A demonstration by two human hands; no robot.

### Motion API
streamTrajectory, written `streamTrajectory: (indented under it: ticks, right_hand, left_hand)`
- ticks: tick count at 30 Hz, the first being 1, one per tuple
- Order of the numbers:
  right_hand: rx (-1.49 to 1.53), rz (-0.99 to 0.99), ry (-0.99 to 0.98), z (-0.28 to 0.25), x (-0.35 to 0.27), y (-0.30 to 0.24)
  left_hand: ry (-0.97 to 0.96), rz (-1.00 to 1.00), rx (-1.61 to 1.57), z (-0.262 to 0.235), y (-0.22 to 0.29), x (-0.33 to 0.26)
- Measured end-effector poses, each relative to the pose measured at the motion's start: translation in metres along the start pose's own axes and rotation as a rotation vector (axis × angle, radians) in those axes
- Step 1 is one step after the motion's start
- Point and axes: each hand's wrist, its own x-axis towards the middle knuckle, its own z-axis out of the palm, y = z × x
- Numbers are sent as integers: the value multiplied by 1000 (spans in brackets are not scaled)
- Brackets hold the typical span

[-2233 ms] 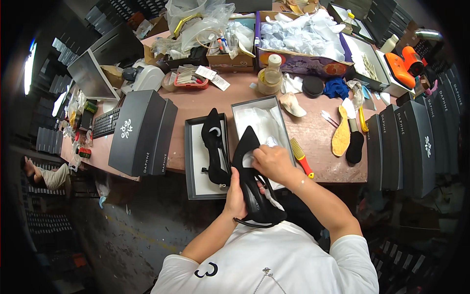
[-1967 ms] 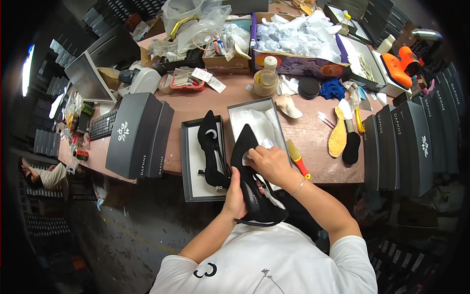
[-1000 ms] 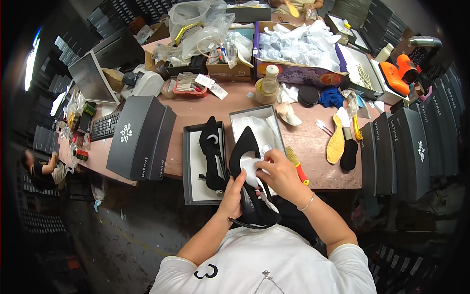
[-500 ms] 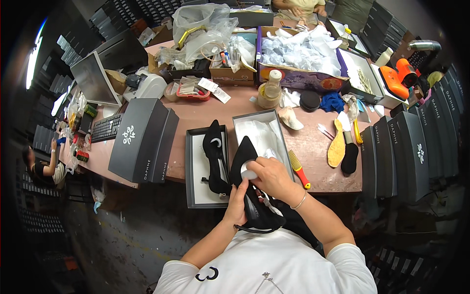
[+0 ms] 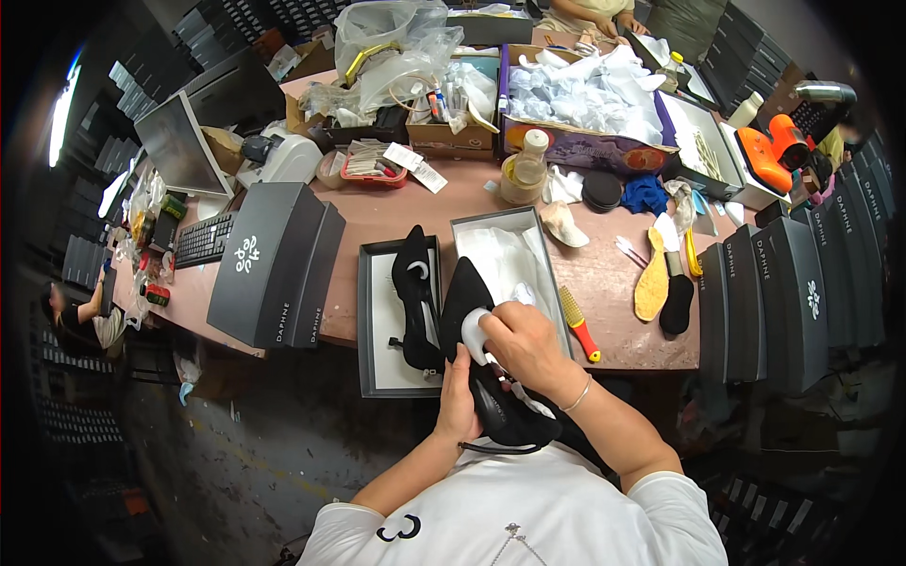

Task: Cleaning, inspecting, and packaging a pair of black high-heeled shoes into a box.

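My left hand (image 5: 457, 401) grips a black pointed-toe shoe (image 5: 464, 291) from its left side, thumb along the upper. The shoe is held tilted in front of my chest, toe pointing away and a black strap hanging near me. My right hand (image 5: 525, 347) pinches a white curved toe insert (image 5: 474, 334) at the shoe's opening; its inner end is hidden. A matching black shoe (image 5: 412, 292) lies in an open grey shoebox (image 5: 369, 363) just left, a white insert showing at its opening. Behind the held shoe, an open box part (image 5: 489, 224) contains white tissue.
To the right lie a red-and-yellow-handled brush (image 5: 578, 325), a tan insole (image 5: 651, 278) and a black-headed brush (image 5: 675, 307). Closed shoeboxes (image 5: 269, 264) stand left, and more boxes (image 5: 791, 292) line the right. A glass bottle (image 5: 522, 177) stands behind. Another person's hands (image 5: 609, 24) show across the table.
More of the white insert shows at the shoe's opening. My right hand has shifted slightly right, and the shoe's heel end has swung a little right. My left hand keeps its hold.
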Motion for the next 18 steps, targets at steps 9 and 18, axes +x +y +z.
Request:
streamTrajectory:
  ticks: [9,18]
  right_hand:
    - [191,346,-23,34,18,14]
    - [-168,348,-826,2,6,91]
  left_hand:
    - [31,59,90,8,-20,-7]
    - [38,-74,-38,-24,41,9]
